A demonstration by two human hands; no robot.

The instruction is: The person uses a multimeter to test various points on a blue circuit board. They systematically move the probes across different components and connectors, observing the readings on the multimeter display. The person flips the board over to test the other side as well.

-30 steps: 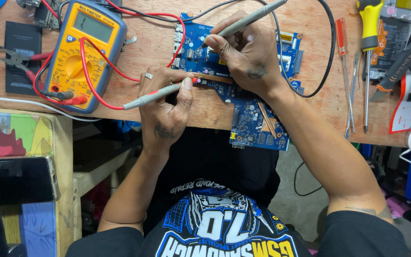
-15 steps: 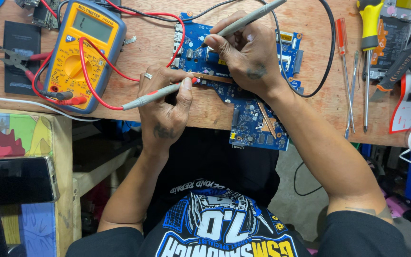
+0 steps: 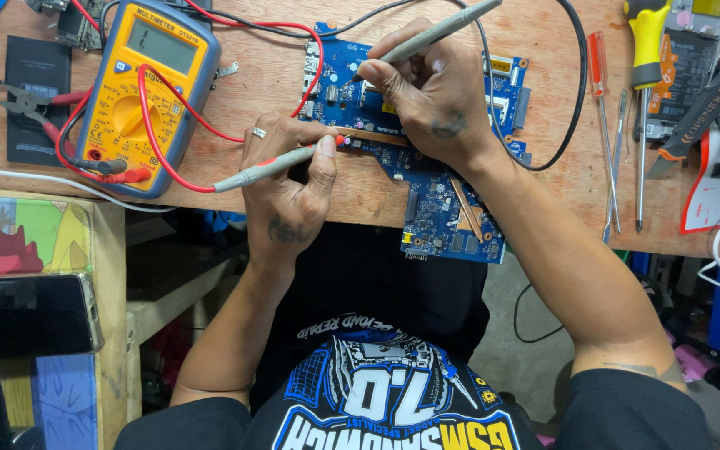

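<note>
A blue circuit board (image 3: 427, 179) lies on the wooden tabletop (image 3: 268, 92) near the centre of the view, its near end hanging past the tabletop's front edge. The left hand (image 3: 285, 187) sits at about 9 o'clock from the board, fingers closed around a grey probe with a red tip (image 3: 281, 162); the probe lies almost level, its red end touching the board's left edge. A ring shows on one finger of this hand. The right hand (image 3: 439, 100) rests on the upper middle of the board, pinching a second grey probe (image 3: 431, 35) like a pen, tilted so its shaft runs up toward 1 o'clock while its point meets the board near the top-left corner.

At 10 o'clock from the board lies a yellow multimeter (image 3: 139, 87), face up, with a red lead (image 3: 181, 125) looping across its dial and on toward the left hand's probe. A black lead (image 3: 572, 92) curves round the board's right side. Left of the meter, at 9 o'clock, red-handled pliers (image 3: 31, 104) lie on a dark flat pad (image 3: 31, 96). At 3 o'clock from the board, well apart from the hands, lie a red-handled screwdriver (image 3: 602, 100) and a larger yellow-handled screwdriver (image 3: 645, 75), both pointing toward the tabletop's front edge.
</note>
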